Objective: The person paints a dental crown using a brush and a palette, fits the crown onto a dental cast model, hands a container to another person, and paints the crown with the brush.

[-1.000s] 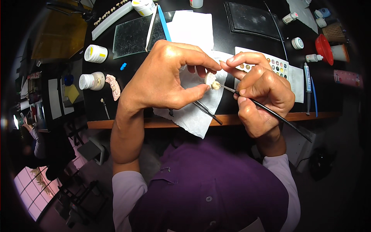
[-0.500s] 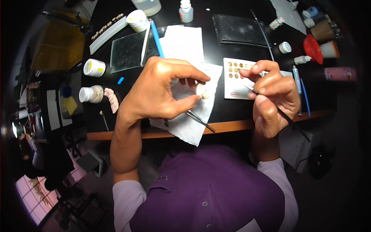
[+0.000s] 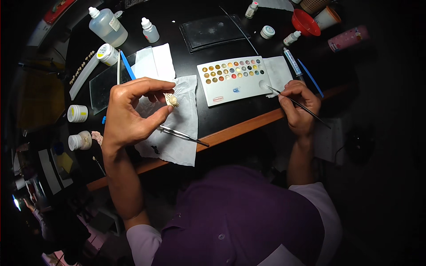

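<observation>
Between the thumb and fingers of my left hand (image 3: 126, 113) is a small cream tooth-like crown (image 3: 173, 101) on a white dotted piece. Below it lie a white paper towel (image 3: 182, 153) and metal tweezers (image 3: 179, 134) with dark ends. A thin dark-handled paintbrush (image 3: 318, 119) is pinched in my right hand (image 3: 301, 108). Its tip is at the round hollow at the right end of a white palette (image 3: 253, 90); whether it touches cannot be told. Rows of coloured paint wells (image 3: 230, 71) fill the palette's upper part.
Beyond my left hand stand white jars (image 3: 77, 114), a large clear bottle (image 3: 108, 29) and a glass slab (image 3: 100, 91). A black flat case (image 3: 213, 33) lies at the back. Towards the right are a red bowl (image 3: 306, 23), a tube (image 3: 291, 62) and a blue stick (image 3: 310, 77).
The view has swung, so the tabletop sits differently. My right hand has brought the brush tip to the palette's round hollow. My left hand still holds the crown.
</observation>
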A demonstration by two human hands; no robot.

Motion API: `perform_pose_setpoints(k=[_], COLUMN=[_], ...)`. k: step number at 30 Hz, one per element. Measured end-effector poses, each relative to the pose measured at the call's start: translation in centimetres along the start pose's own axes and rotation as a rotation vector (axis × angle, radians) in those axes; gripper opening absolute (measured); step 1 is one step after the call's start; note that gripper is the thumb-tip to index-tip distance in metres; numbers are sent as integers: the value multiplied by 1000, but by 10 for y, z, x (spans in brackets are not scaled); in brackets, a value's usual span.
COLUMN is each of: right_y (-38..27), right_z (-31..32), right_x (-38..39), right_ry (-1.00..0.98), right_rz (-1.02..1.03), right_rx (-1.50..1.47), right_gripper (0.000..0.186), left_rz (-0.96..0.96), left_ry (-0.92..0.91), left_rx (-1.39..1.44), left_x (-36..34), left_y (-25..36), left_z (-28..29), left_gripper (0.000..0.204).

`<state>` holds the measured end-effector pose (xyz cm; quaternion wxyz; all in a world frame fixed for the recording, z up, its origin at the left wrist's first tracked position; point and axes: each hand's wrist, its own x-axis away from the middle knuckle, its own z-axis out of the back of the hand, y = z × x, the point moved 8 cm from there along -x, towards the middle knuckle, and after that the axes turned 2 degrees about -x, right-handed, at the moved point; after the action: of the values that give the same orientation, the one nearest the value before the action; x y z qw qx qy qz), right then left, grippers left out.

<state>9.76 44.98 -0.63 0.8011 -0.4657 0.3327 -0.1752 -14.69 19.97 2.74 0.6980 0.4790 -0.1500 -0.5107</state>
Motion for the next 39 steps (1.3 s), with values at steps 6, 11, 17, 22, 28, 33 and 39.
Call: perform_pose_setpoints(k=[6, 11, 17, 22, 28, 33, 39], right_y=[-7, -9, -53, -41, -5, 3, 5], right_z=[3, 8, -26, -82, -125, -136, -129], right_x=[0, 0, -66, -156, -189, -195, -196], right_ry=[20, -7, -170, -519, -821, -922, -921], right_rz=[14, 57, 181, 632, 382, 248, 299], right_rx=[27, -36, 62, 530, 712, 774, 623], right_gripper=[11, 8, 17, 38, 69, 66, 64], left_rz=[14, 9, 14, 59, 86, 105, 85], left_ry=[2, 13, 8, -49, -13, -15, -12], left_rx=[-14, -13, -15, -17, 23, 12, -21], left_x=[4, 4, 6, 2, 8, 10, 10], left_y=[-2, -1, -7, -6, -13, -16, -11], left_z=[2, 6, 9, 8, 10, 14, 14], left_gripper=[36, 36, 37, 42, 39, 37, 37])
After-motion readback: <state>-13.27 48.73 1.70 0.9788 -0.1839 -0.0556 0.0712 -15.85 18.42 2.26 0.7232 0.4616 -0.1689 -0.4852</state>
